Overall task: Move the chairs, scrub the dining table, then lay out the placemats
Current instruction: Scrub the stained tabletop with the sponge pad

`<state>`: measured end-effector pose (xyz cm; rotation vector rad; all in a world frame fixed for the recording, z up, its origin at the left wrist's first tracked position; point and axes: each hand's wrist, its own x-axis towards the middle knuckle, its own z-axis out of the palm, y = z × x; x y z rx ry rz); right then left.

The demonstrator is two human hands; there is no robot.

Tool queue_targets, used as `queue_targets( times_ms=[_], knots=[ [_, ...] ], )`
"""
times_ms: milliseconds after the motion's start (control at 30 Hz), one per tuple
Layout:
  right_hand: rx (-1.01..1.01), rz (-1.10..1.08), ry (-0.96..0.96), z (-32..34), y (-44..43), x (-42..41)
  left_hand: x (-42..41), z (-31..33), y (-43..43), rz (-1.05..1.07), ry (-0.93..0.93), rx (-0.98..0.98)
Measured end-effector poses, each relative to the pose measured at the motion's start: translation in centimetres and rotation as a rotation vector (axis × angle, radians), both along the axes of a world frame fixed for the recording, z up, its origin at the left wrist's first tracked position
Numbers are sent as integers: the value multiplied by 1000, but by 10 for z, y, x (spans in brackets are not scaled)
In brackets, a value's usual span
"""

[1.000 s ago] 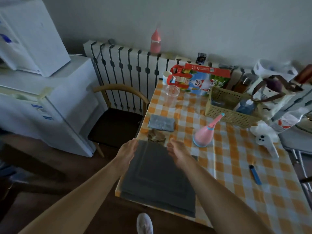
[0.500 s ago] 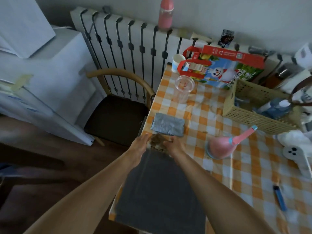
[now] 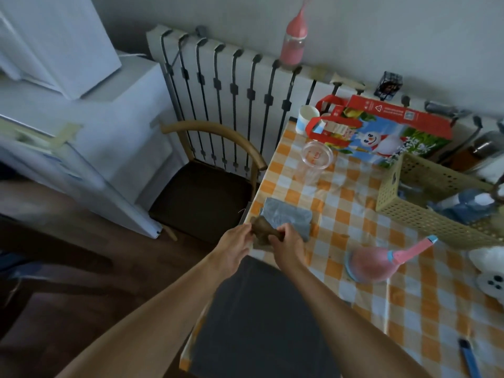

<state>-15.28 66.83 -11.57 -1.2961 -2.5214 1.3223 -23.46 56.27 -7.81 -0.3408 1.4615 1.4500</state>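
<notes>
left hand (image 3: 235,242): pinching brown rag (image 3: 262,232)
right hand (image 3: 289,248): clenched on brown rag
clear cup (image 3: 313,162): red print, unreadable
red bag (image 3: 381,132): snowman picture, text too small

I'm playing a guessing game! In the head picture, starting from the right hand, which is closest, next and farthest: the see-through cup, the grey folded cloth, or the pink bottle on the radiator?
1. grey folded cloth, just beyond the right hand.
2. see-through cup, farther back on the checked cloth.
3. pink bottle, highest up, on the radiator.
</notes>
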Motion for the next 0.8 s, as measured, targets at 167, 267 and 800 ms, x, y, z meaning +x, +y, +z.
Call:
queue_targets(
  times_ms=[167,267,800],
  knots=[
    [45,154,245,43,-39,-29,-22,33,-27,180,33,135],
    [112,305,297,61,-70,-46,-34,59,-62,268,110,146],
    [-1234,108,252,144,-358,-70,-1,125,-379,713,360,254]
  ],
)
